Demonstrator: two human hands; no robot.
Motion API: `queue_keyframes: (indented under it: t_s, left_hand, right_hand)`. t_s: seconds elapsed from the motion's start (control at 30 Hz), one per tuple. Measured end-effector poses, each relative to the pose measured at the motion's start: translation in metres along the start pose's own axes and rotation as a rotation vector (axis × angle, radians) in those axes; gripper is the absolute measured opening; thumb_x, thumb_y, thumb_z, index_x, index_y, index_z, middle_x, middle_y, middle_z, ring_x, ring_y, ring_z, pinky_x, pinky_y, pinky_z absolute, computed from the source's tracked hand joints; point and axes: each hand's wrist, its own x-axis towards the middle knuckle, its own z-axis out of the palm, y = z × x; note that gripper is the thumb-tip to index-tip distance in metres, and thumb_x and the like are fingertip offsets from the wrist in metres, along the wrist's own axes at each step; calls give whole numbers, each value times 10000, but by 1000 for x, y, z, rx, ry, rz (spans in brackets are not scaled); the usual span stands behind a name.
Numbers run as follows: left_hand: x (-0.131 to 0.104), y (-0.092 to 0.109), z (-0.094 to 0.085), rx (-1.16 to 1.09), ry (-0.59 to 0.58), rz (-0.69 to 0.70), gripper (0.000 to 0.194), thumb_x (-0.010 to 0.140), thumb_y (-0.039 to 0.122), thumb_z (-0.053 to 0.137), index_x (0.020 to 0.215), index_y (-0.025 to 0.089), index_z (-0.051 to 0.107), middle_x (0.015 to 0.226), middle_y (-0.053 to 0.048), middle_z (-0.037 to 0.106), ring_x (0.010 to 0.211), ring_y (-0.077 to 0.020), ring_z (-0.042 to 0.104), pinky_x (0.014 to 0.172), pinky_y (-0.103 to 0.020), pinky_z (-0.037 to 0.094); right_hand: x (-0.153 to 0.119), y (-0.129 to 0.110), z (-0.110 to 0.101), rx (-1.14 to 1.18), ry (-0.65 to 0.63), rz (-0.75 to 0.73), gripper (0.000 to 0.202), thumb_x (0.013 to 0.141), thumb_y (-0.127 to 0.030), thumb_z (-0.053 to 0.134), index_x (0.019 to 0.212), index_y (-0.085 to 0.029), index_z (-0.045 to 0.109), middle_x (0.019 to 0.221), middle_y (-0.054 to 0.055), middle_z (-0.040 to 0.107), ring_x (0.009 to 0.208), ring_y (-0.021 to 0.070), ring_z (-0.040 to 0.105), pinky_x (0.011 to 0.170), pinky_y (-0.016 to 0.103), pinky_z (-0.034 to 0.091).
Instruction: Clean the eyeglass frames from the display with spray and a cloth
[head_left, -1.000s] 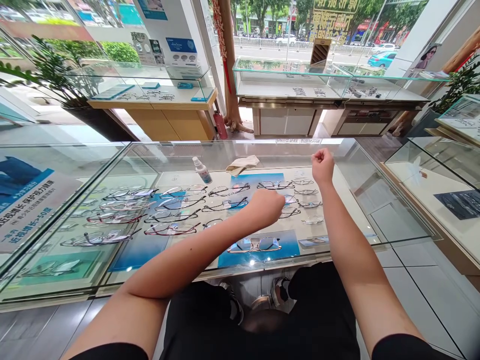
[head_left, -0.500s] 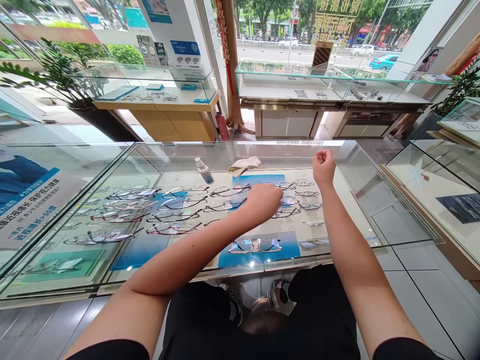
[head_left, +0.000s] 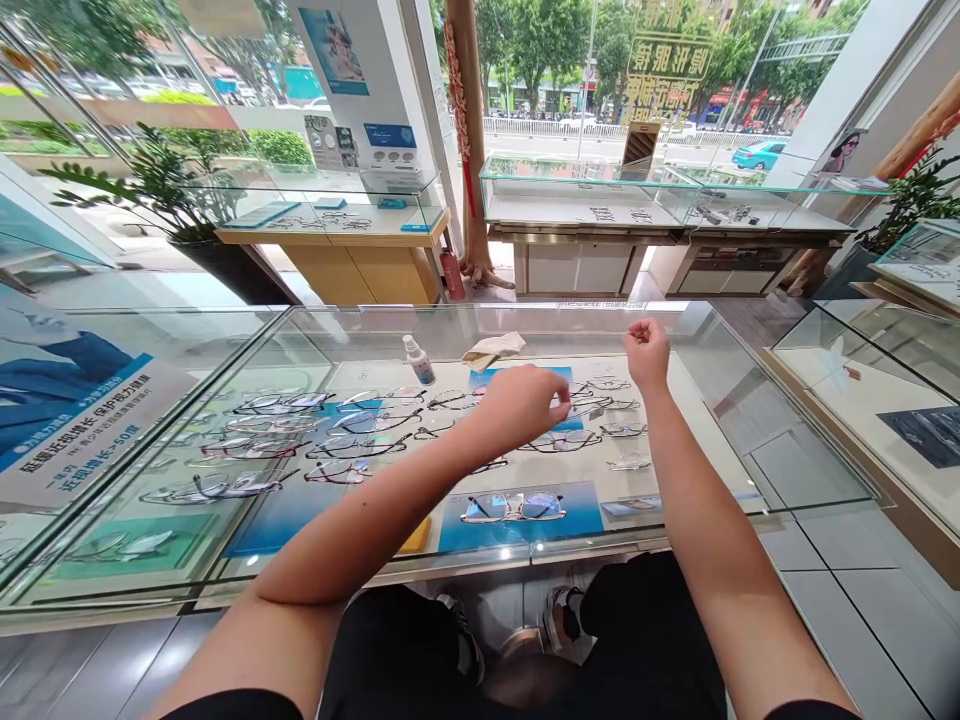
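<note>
My left hand is over the middle of the glass display case, its fingers curled with thumb and forefinger close together; whatever they hold, if anything, is too small to tell. To the right, my right hand is closed near the far right part of the case, and its contents cannot be made out. Rows of eyeglasses lie beneath the glass around my left hand. One pair of glasses rests on a blue card nearer me. Beyond my left hand are a beige cloth and a white spray bottle.
A sign with Chinese text stands at the left. Another glass case is on the right. Farther back are more display cases, a potted plant and a red fire extinguisher.
The view has tilted up slightly, so the scene sits lower. My left hand has turned a little, and its curled thumb and forefinger now show. My right hand remains closed.
</note>
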Motion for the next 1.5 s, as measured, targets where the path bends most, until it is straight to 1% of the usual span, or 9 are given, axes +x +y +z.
queue_keyframes:
  t_s: [0.13,0.23,0.37,0.57,0.67,0.8,0.93,1.1,1.5]
  left_hand:
    - [-10,-14,-44,-440,257,62,163,913,325,720,814,213,785,689,-20,656,625,-149,516,621,-312,367]
    - [-10,-31,-55,-765,426,76,184,912,373,753,846,202,756,794,-30,699,683,-139,547,663,-303,421]
    - [-12,-55,-38,-1069,608,42,263,867,454,815,877,198,753,903,-51,764,857,-177,664,820,-322,515]
    - [-28,-89,-4,-1195,736,-52,355,813,530,874,879,196,775,943,-68,801,939,-212,704,937,-362,540]
    - [-30,-97,8,-1252,744,-82,384,795,551,891,875,190,784,937,-68,796,929,-209,699,949,-367,539]
    - [-27,-97,22,-1327,691,-76,388,800,550,900,879,189,781,934,-57,782,933,-201,692,957,-362,535]
    - [-23,-98,34,-1335,627,-26,395,820,552,894,901,184,774,927,-52,768,924,-195,683,924,-348,535]
    - [-20,-102,43,-1282,592,13,399,861,561,860,925,179,763,914,-53,759,886,-181,678,872,-327,526]
    - [-19,-102,44,-1172,541,11,401,846,557,869,914,181,749,908,-56,735,872,-180,680,839,-329,552]
  right_hand:
    - [1,-8,-3,57,-36,36,131,743,-235,704,844,-235,620,846,6,667,783,186,578,799,364,495]
    - [-8,-26,-2,117,-73,32,147,717,-257,721,832,-232,632,834,12,701,806,198,621,755,350,464]
    - [-35,-68,13,296,-154,21,129,724,-239,705,829,-240,631,800,6,706,835,214,663,753,347,461]
    - [-82,-136,64,457,-390,-63,146,768,-284,766,870,-257,665,864,2,690,826,202,630,760,351,466]
    - [-100,-147,84,470,-455,-61,114,801,-302,762,865,-259,677,857,3,690,822,204,625,762,360,464]
    - [-115,-136,95,434,-527,-42,130,865,-377,760,894,-256,722,898,18,719,848,211,628,794,379,461]
    - [-120,-124,92,398,-534,-59,166,882,-391,774,851,-255,683,849,2,681,803,194,590,771,370,438]
    - [-117,-122,89,445,-525,-49,187,853,-324,790,848,-257,615,857,-11,649,794,178,566,753,352,437]
    - [-111,-121,86,373,-555,-56,225,832,-344,728,861,-271,517,842,-11,618,771,183,555,715,343,433]
